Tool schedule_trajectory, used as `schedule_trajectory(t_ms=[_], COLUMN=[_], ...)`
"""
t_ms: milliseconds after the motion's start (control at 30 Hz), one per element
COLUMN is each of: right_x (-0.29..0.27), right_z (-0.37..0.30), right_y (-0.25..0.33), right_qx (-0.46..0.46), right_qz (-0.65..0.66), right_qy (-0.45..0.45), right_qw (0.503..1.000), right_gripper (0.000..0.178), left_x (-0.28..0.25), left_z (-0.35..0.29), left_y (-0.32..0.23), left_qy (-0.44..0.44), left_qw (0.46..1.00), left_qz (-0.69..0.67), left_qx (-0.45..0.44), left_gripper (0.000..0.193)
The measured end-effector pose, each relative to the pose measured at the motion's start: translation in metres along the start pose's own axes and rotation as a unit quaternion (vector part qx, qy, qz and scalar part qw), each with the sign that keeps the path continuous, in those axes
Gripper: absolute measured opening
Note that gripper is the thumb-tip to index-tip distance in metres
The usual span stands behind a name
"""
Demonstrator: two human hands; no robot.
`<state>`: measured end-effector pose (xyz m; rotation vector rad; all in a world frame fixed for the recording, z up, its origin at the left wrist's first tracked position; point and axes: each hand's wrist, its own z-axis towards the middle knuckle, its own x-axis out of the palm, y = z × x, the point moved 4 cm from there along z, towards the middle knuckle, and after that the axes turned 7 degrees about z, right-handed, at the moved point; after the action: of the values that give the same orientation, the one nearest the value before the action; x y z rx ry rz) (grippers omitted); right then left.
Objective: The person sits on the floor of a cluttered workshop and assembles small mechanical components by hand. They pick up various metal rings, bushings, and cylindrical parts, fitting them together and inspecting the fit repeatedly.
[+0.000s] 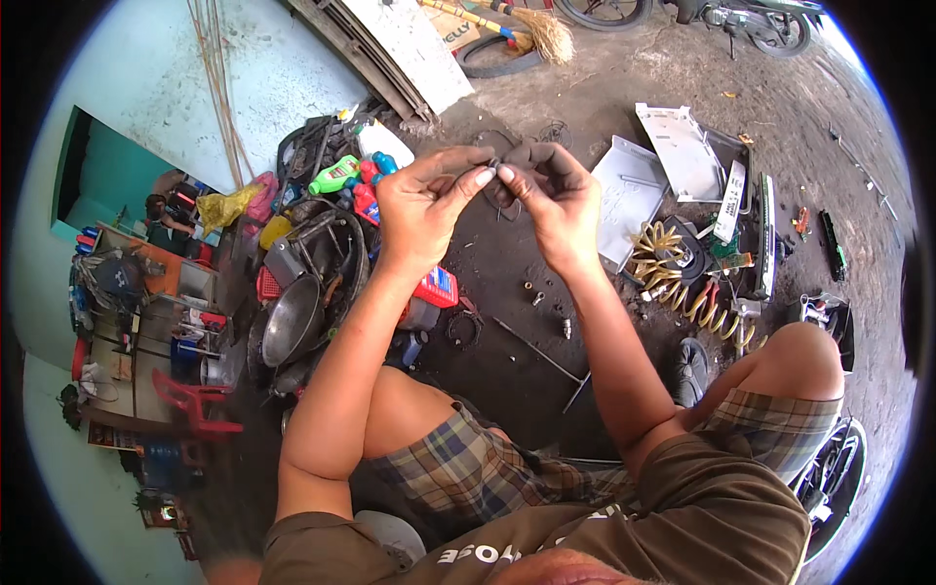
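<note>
My left hand [426, 200] and my right hand [556, 200] are raised in front of me, their blackened fingertips meeting. Thumb and forefinger of each hand pinch together at one spot. Whatever sits between them is tiny and dark, too small to name. On the dark floor below lie a T-handle wrench [536, 346], a spark plug [566, 328] and a few small metal fittings [537, 298].
A coiled yellow air hose [697, 302] and pale metal panels [682, 156] lie at the right. To the left are a round metal pan [292, 320], a green bottle [334, 175] and a red plastic chair [195, 402]. A straw broom [546, 34] and a motorcycle [751, 19] are at the far side.
</note>
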<state>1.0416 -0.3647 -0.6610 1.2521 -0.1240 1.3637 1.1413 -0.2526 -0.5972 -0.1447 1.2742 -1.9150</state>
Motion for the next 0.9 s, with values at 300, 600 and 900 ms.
schedule_trajectory(t_ms=[300, 600, 900], right_x=[0.002, 0.01, 0.016], right_z=[-0.005, -0.012, -0.014], right_y=[0.001, -0.009, 0.002], right_qx=[-0.06, 0.02, 0.188], right_qz=[-0.13, 0.048, 0.21], right_qy=[-0.017, -0.027, -0.025], right_qw=[0.99, 0.998, 0.959], right_gripper=[0.017, 0.014, 0.016], left_x=[-0.006, -0.006, -0.005], left_z=[-0.001, 0.002, 0.003], left_y=[0.015, -0.004, -0.025], left_qy=[0.016, -0.033, -0.046], left_qw=[0.995, 0.98, 0.948], left_qz=[-0.066, 0.162, 0.219], left_qx=[-0.069, 0.115, 0.226], left_gripper=[0.027, 0.023, 0.022])
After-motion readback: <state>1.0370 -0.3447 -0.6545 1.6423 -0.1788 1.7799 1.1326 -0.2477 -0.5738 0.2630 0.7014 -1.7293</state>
